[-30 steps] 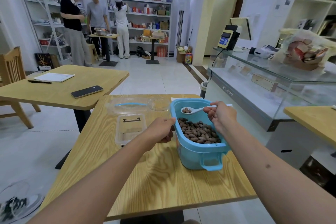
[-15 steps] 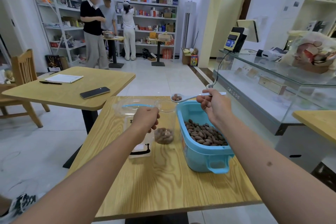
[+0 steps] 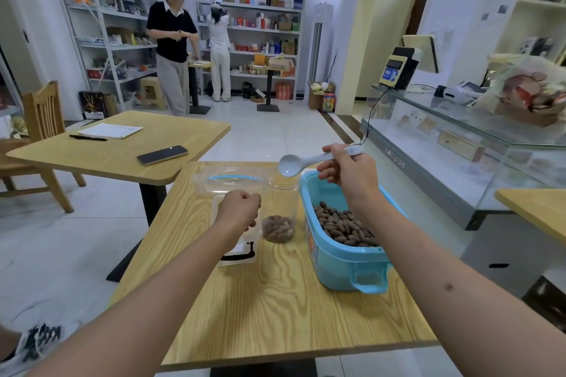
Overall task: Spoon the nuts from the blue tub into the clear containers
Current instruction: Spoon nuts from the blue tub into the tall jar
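Nuts (image 3: pixel 343 228) in blue tub (image 3: pixel 337 260), spoon (image 3: pixel 306 161) above jar (image 3: pixel 280 208)

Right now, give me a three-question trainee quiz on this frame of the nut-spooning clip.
1. True or false: the white spoon in the right hand holds nuts.
2. The spoon's bowl hangs over: A) the blue tub B) the clear jar C) the phone.
3. Fill in: the left hand, fingers curled, is beside the jar, in front of a clear lidded ____.

Key: 1 false; 2 B; 3 box.
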